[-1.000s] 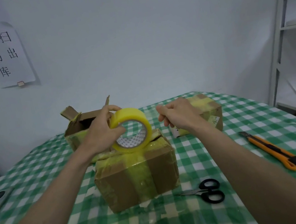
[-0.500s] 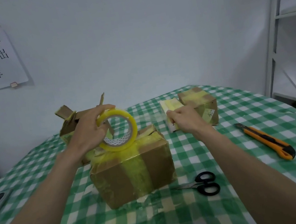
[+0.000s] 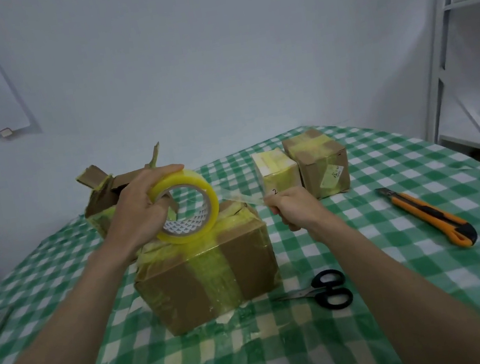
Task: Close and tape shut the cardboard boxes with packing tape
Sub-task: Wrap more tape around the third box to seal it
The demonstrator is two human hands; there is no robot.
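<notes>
While the tape roll [image 3: 188, 209] is gripped by the left hand [image 3: 141, 215] above the near box [image 3: 205, 268] on the worktop [image 3: 405, 297], its clear strip [image 3: 240, 195] is pinched rightward in the right hand [image 3: 294, 208] fingers.

Just one cam here, head-mounted, wide-angle

It looks forward and down from the wearer's head, so both forearms run in from the bottom corners toward the middle of the checkered table [image 3: 436, 292]. The near table edge is out of view, the wall [image 3: 214, 61] fills the top half, and the straight lines bend toward the edges. No second view to overlap with.
</notes>
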